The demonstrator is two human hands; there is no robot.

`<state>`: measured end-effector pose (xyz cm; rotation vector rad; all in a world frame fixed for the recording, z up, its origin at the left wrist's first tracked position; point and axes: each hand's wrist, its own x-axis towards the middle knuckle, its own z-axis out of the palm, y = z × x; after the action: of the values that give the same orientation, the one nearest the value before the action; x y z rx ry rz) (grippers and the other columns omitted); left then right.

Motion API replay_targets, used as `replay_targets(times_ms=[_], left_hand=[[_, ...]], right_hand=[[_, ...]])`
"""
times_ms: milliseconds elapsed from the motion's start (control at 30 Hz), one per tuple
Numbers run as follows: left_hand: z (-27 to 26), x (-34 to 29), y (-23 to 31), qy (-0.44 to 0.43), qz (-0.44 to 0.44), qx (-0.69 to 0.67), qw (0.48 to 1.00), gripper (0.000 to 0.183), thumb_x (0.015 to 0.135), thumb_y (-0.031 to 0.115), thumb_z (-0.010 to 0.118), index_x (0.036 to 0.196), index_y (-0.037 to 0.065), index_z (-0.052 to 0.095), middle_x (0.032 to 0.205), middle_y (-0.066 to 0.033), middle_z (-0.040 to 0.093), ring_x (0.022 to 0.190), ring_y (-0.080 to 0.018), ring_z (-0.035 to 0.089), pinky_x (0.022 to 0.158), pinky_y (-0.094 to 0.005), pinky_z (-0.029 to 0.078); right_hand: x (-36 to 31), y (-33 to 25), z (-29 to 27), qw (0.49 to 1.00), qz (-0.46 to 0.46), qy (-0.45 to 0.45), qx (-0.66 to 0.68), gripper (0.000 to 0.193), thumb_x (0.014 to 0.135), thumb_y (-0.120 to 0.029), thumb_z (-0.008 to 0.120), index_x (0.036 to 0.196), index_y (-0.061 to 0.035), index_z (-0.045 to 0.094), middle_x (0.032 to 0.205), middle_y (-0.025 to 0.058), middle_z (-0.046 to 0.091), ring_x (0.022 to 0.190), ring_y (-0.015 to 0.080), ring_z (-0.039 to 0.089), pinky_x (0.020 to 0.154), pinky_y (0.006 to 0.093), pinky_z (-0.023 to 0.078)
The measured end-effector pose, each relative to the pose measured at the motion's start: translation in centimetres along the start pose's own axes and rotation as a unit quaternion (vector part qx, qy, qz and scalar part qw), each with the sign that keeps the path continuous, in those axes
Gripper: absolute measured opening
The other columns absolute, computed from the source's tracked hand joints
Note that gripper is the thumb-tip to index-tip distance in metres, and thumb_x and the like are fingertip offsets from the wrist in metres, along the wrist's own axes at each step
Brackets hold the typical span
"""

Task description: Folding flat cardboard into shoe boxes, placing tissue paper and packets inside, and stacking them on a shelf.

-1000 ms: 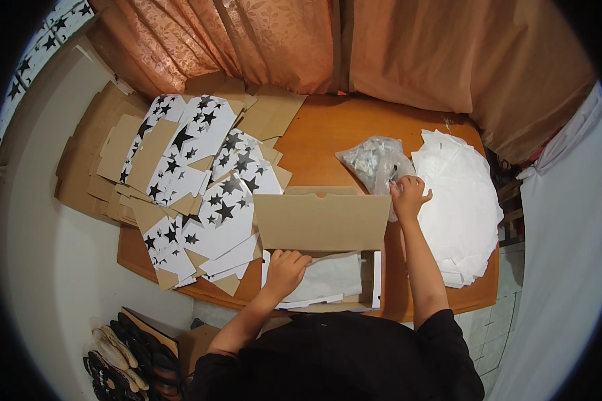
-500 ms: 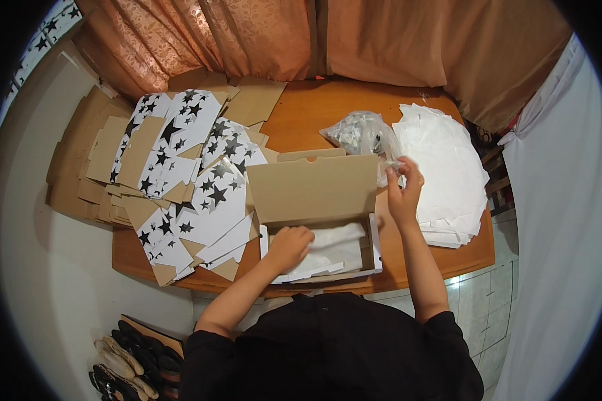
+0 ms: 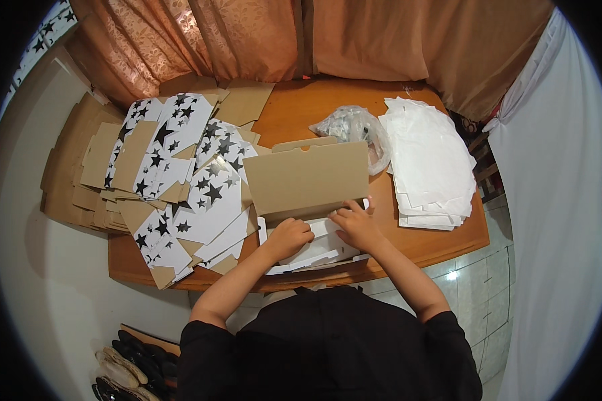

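Observation:
An opened cardboard box stands near the table's front edge, its brown lid raised on the far side. White paper lines the inside. My left hand is in the left part of the box, its fingers curled onto the paper and their tips partly hidden. My right hand reaches into the right part, with fingers apart, touching the paper near the lid's fold. Beyond the lid lies a clear plastic bag with small things in it, too blurred to name.
Flat cardboard pieces with black stars on white overlap across the table's left side, beside plain brown cardboard. A stack of white paper sheets lies at the right. Brown curtains hang behind the table; shoes sit at lower left.
My right hand has let go of the plastic bag and come down and left into the box. My left hand stays on the paper there. The whole view has shifted slightly.

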<state>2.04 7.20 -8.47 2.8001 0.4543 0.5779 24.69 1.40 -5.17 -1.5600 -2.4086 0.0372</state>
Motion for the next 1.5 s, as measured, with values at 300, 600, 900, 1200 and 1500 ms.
replay_targets(times_ms=[300,600,900,1200,1500], left_hand=[[1.8,-1.2,-0.9,-0.165,-0.036,-0.077,0.983,0.011,0.073,0.006,0.058,0.080,0.012,0.062,0.075,-0.0061,0.064,0.073,-0.0275,0.062,0.066,-0.0383,0.047],[0.4,-0.9,-0.6,-0.277,-0.131,-0.094,0.947,0.014,0.068,0.007,0.061,0.079,0.014,0.066,0.080,-0.0056,0.067,0.075,-0.0258,0.064,0.072,-0.0384,0.048],[-7.1,-1.4,1.4,-0.096,-0.176,-0.159,0.967,0.015,0.066,0.019,0.069,0.077,0.010,0.067,0.080,-0.0073,0.066,0.079,-0.0261,0.062,0.076,-0.0371,0.045],[-5.5,-5.6,7.9,0.105,-0.294,-0.120,0.942,0.022,0.071,0.023,0.073,0.089,0.011,0.068,0.089,-0.0025,0.066,0.089,-0.0209,0.059,0.088,-0.0368,0.038],[0.5,-7.4,9.3,0.145,-0.250,-0.002,0.957,0.016,0.073,0.024,0.071,0.085,0.014,0.068,0.090,0.0014,0.066,0.089,-0.0148,0.061,0.092,-0.0438,0.036]], right_hand=[[-0.9,-0.3,3.3,0.991,-0.024,-0.117,-0.065,0.012,0.073,-0.015,0.060,0.078,-0.0165,0.071,0.080,-0.0024,0.065,0.104,0.0185,0.053,0.101,0.0637,0.015],[1.3,-1.1,0.1,0.973,0.019,-0.188,0.135,0.031,0.078,-0.019,0.063,0.108,-0.0209,0.064,0.093,-0.0009,0.064,0.104,0.0163,0.056,0.101,0.0673,0.009],[2.0,-1.4,0.9,0.989,0.107,0.013,0.101,0.039,0.078,-0.017,0.062,0.116,-0.0190,0.055,0.104,0.0001,0.056,0.108,0.0193,0.051,0.096,0.0616,0.020],[4.3,4.6,-0.6,0.819,0.383,0.326,0.276,0.064,0.082,-0.026,0.061,0.136,-0.0082,0.034,0.111,0.0158,0.055,0.107,0.0261,0.050,0.097,0.0441,0.028],[1.5,3.3,-2.3,0.689,0.293,0.293,0.595,0.058,0.090,-0.032,0.054,0.135,-0.0022,0.033,0.113,0.0115,0.053,0.106,0.0183,0.047,0.097,0.0283,0.031]])
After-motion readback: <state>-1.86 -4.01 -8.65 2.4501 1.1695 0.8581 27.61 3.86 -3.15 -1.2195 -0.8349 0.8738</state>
